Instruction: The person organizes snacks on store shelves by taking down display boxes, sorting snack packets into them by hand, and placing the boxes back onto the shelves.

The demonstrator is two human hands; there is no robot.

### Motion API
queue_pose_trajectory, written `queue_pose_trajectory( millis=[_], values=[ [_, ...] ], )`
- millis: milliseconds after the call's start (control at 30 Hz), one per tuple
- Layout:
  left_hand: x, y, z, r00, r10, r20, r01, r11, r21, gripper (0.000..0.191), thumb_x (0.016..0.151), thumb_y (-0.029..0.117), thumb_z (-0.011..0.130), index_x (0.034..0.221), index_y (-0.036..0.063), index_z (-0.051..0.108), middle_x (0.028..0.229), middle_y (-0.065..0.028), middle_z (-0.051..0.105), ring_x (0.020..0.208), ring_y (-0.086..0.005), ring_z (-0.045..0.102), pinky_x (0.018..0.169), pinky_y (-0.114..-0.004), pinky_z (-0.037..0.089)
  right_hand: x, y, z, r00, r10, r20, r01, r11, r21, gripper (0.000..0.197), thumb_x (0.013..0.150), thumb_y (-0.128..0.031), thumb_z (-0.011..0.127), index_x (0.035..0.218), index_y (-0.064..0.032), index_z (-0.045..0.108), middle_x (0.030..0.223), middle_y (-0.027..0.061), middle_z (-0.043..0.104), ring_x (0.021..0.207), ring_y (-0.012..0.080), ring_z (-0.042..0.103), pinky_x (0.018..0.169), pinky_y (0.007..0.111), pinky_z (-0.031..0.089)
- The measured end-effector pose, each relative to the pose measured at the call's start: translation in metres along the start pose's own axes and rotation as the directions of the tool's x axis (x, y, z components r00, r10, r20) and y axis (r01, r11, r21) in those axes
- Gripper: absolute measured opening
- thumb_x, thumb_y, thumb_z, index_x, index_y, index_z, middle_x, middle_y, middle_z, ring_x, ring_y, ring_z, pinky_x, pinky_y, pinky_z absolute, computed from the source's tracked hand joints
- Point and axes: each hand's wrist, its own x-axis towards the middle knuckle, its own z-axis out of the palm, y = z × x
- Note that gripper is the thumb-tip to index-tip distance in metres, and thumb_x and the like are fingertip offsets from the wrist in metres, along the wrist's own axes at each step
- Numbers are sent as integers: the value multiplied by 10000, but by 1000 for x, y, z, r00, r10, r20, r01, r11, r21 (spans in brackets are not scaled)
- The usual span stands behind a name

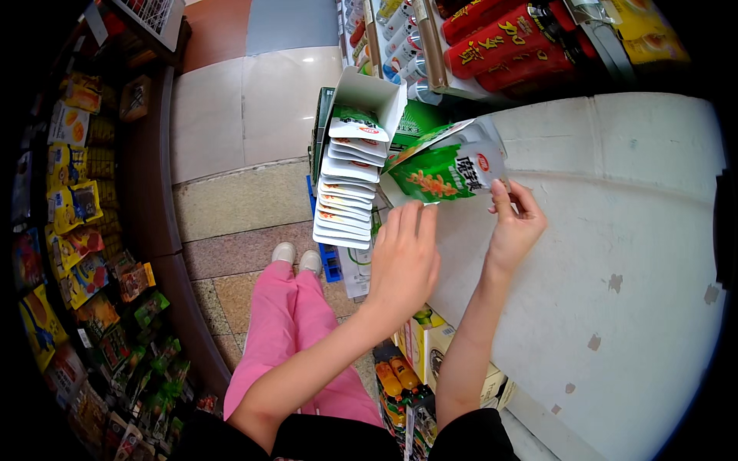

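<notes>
My right hand [516, 216] pinches the right corner of a green and white snack packet [441, 176] between thumb and fingers. My left hand [406, 253] is at the packet's lower left edge, fingertips bent down; a small white piece shows at them, and whether they grip is hidden. Just left of the packet stands an open white display box [372, 89] with a row of similar upright packets [346, 199]. Behind the held packet, a printed panel [429, 141] slants up, partly covered by it.
On the right spreads a worn white surface [576, 248]. Red bottles [496, 49] fill a shelf above. Snack bags [75, 210] hang along the left shelving. Orange drink bottles [398, 374] and a yellow carton [424, 340] sit low, beside my pink trousers [294, 328] on the tiled floor [245, 201].
</notes>
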Motion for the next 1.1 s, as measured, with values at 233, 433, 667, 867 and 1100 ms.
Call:
queue_pose_trajectory(
  millis=[233, 433, 667, 867, 1100],
  values=[
    [16, -22, 36, 999, 37, 31, -42, 984, 174, 358, 793, 0, 601, 1145, -38, 544, 1089, -195, 551, 1076, -369, 541, 1028, -493, 403, -9, 6, 22, 997, -65, -37, 58, 985, -164, 99, 843, -27, 769, 922, 27, 743, 809, 23, 660, 672, 78, 589, 534, 216, 468],
    [30, -38, 48, 999, -2, 33, -8, 958, 287, 302, 764, 3, 601, 1064, -18, 565, 1013, -183, 569, 1060, -358, 561, 1131, -500, 341, -10, 1, 26, 993, -118, 24, 120, 946, -300, 147, 811, -43, 778, 957, -58, 767, 799, 14, 665, 640, 90, 550, 543, 233, 420],
    [28, -47, 59, 999, 2, -37, 14, 900, 437, 284, 812, 113, 615, 1061, -26, 618, 1036, -192, 606, 1101, -365, 564, 1157, -484, 311, -11, 1, 34, 932, -353, 88, 357, 843, -402, 207, 802, -72, 778, 1004, -118, 766, 1023, 30, 647, 938, 200, 569, 642, 318, 474],
    [31, -45, 60, 1000, -26, -10, 28, 928, 372, 227, 847, 172, 591, 934, -23, 667, 987, -200, 594, 1062, -375, 546, 1059, -502, 366, -10, 4, 36, 943, -319, 94, 328, 848, -416, 149, 796, -117, 795, 935, -101, 745, 1007, 43, 651, 948, 240, 575, 720, 361, 490],
    [29, -49, 56, 1000, 20, -8, -16, 920, 391, 289, 853, 218, 567, 993, -11, 674, 1088, -191, 605, 1163, -386, 513, 1092, -527, 328, -2, 5, 38, 978, -201, 50, 207, 930, -304, 128, 785, -39, 787, 807, -17, 663, 947, 73, 649, 866, 223, 618, 584, 323, 487]
  ],
)
